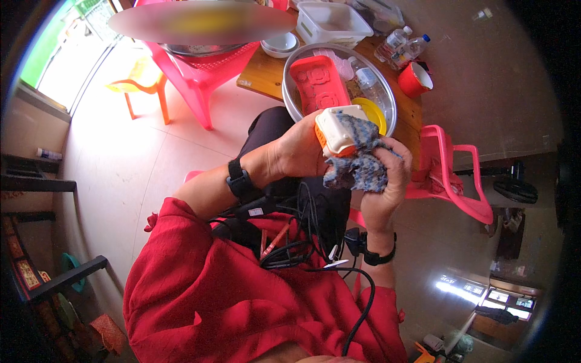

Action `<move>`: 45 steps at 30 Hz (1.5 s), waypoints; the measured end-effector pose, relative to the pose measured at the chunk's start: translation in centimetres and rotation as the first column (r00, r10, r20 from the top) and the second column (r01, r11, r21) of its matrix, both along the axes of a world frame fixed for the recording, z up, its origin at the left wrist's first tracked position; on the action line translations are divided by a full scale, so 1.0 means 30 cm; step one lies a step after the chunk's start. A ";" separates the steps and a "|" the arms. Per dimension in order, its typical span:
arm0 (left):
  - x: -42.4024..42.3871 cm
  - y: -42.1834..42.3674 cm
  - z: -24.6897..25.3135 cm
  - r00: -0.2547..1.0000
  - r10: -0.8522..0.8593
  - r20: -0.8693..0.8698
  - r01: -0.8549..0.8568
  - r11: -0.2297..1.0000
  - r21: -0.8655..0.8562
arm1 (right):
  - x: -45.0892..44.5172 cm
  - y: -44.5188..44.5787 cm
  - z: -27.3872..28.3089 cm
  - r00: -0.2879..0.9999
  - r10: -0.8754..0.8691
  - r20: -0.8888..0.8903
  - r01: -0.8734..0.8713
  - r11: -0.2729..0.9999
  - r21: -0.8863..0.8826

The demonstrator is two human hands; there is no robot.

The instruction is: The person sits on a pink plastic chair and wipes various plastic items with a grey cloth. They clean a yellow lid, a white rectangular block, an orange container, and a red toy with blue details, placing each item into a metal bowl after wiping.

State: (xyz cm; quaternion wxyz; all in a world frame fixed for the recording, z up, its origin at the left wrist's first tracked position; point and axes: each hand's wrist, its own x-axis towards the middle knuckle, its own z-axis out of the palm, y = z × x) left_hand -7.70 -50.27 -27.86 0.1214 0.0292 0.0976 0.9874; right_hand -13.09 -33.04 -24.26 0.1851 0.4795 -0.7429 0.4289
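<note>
My left hand (297,147) grips a small cream-and-orange plastic piece (338,129), its cream face turned up. In my right hand (395,168) is a ragged blue-grey cloth (358,170), and one fold of it lies against the plastic piece. Both hands are raised above my lap, just in front of a round metal basin (287,86). Inside that basin are a red plastic tray-like piece (320,84) with moulded shapes, a clear plastic bottle (370,84), a yellow round rim (374,113) and a striped pink cloth (333,61).
The basin stands on a wooden table (261,72) with white bowls (280,43), a white plastic bin (333,22), more bottles (404,47) and a red mug (414,80). Pink chairs (447,172) and an orange chair (140,81) stand nearby. Black cables (290,254) cross my lap.
</note>
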 end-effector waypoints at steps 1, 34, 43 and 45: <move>0.005 -0.007 -0.005 0.995 -0.055 -0.079 0.058 0.997 0.041 | -0.006 -0.007 -0.008 1.000 -0.009 0.017 0.010 0.999 -0.041; 0.026 0.022 -0.002 0.979 -0.082 -0.186 0.044 0.979 -0.199 | -0.037 0.008 -0.028 0.996 -0.044 0.078 0.055 0.988 -0.145; 0.005 0.024 -0.033 0.987 0.027 -0.161 -0.083 0.934 -0.349 | -0.021 0.019 0.069 0.976 -0.183 -0.119 0.185 0.983 0.005; 0.007 0.030 -0.025 0.984 0.087 -0.154 -0.139 0.920 -0.366 | 0.002 0.003 0.071 0.988 -0.123 -0.099 0.133 0.985 0.110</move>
